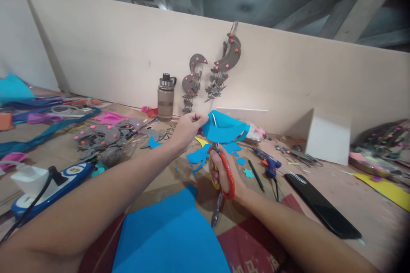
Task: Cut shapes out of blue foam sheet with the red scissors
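Note:
My left hand (191, 126) pinches the left edge of a blue felt piece (226, 131), raised above the table. In my right hand (221, 172) are scissors (229, 179) with red and yellow handles. Their blades reach up to the felt, and one blade tip shows through an opening in it. Blue scraps (198, 156) lie on the table just behind my right hand. A larger blue felt sheet (166, 234) lies nearest to me, and a pen (218, 210) rests below the scissors.
To the right lie a black phone (322, 204), a blue glue gun (270, 166) and a dark green pencil (256, 175). A water bottle (165, 98) stands by the white board (112, 51), where grey moon ornaments (228, 55) hang. At left is a blue power strip (73, 175).

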Demonstrator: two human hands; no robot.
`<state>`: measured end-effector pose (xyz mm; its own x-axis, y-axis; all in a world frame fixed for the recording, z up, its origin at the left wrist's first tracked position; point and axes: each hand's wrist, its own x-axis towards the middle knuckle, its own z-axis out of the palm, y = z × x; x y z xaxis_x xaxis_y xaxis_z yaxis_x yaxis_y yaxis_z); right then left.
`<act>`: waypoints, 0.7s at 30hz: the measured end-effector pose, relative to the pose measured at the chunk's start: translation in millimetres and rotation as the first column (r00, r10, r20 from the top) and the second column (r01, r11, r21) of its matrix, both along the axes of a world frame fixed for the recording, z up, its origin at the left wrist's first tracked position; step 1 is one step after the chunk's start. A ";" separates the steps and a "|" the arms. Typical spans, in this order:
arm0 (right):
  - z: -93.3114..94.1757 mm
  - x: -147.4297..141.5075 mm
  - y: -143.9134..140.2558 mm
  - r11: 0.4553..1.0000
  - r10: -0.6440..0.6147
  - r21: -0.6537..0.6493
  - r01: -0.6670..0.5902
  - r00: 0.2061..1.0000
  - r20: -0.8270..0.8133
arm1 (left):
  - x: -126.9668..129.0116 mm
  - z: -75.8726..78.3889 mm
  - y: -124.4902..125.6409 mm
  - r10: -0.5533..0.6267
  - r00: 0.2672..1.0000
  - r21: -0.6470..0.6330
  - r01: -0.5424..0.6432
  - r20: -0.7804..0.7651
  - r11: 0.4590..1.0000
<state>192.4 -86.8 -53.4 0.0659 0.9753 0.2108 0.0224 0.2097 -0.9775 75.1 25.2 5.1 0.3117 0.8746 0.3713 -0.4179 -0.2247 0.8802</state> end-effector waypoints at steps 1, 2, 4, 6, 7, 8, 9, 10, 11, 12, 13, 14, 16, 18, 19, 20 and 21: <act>0.9 -0.6 -0.6 1.000 -0.003 -0.008 0.003 1.000 -0.006 | 0.0 0.4 -0.8 -0.002 1.000 -0.006 0.002 0.004 1.000; 1.7 -1.1 -1.2 1.000 -0.005 -0.014 0.005 1.000 -0.012 | 0.1 0.8 -1.5 -0.003 1.000 -0.012 0.003 0.008 1.000; 3.1 -2.0 -2.2 1.000 -0.012 -0.020 0.012 1.000 -0.017 | 0.3 1.5 -2.4 -0.002 1.000 -0.024 0.002 0.012 1.000; 3.8 -2.2 -2.7 1.000 -0.017 -0.023 0.016 1.000 -0.012 | 0.6 1.9 -2.6 0.004 1.000 -0.032 -0.004 0.012 0.999; 3.9 -2.1 -2.8 0.999 -0.021 -0.026 0.021 1.000 -0.006 | 0.8 1.9 -2.4 0.006 1.000 -0.034 -0.006 0.012 0.999; 3.8 -1.9 -2.7 0.999 -0.025 -0.028 0.025 1.000 0.003 | 1.0 1.7 -2.0 0.009 1.000 -0.033 -0.008 0.012 0.999; 3.5 -1.5 -2.6 0.999 -0.028 -0.026 0.029 1.000 0.012 | 1.2 1.3 -1.4 0.010 1.000 -0.030 -0.009 0.012 1.000; 3.1 -1.1 -2.4 0.999 -0.031 -0.019 0.031 0.999 0.018 | 1.4 0.7 -0.6 0.010 1.000 -0.024 -0.010 0.012 1.000; 2.6 -0.7 -2.1 1.000 -0.030 -0.010 0.030 0.999 0.023 | 1.5 0.0 0.4 0.010 1.000 -0.018 -0.009 0.011 1.000; 1.9 -0.3 -1.9 1.000 -0.024 0.000 0.024 0.999 0.025 | 1.5 -0.9 1.5 0.012 1.000 -0.012 -0.012 0.010 1.000; 1.2 0.1 -1.5 1.000 -0.014 0.009 0.014 1.000 0.026 | 1.5 -1.8 2.5 0.016 1.000 -0.004 -0.016 0.009 1.000; 0.4 0.4 -1.1 1.000 -0.002 0.016 0.002 1.000 0.024 | 1.4 -2.7 3.4 0.021 1.000 0.005 -0.021 0.006 1.000; -1.1 0.9 -0.2 0.999 0.021 0.028 -0.021 1.000 0.011 | 0.9 -4.0 4.5 0.034 0.999 0.026 -0.034 -0.006 0.999; -2.1 1.2 0.9 0.998 0.036 0.047 -0.036 0.999 -0.003 | 0.6 -4.7 4.2 0.046 0.999 0.044 -0.045 -0.025 0.998; -2.3 1.3 1.3 0.997 0.040 0.060 -0.040 0.999 -0.002 | 0.6 -4.9 3.7 0.052 0.998 0.051 -0.051 -0.036 0.997; -2.1 1.3 1.6 0.997 0.040 0.072 -0.040 0.999 0.002 | 0.7 -5.1 3.0 0.059 0.997 0.056 -0.057 -0.045 0.997; -1.8 1.2 1.7 0.996 0.037 0.076 -0.037 0.999 0.007 | 1.0 -5.3 2.3 0.064 0.997 0.061 -0.060 -0.050 0.996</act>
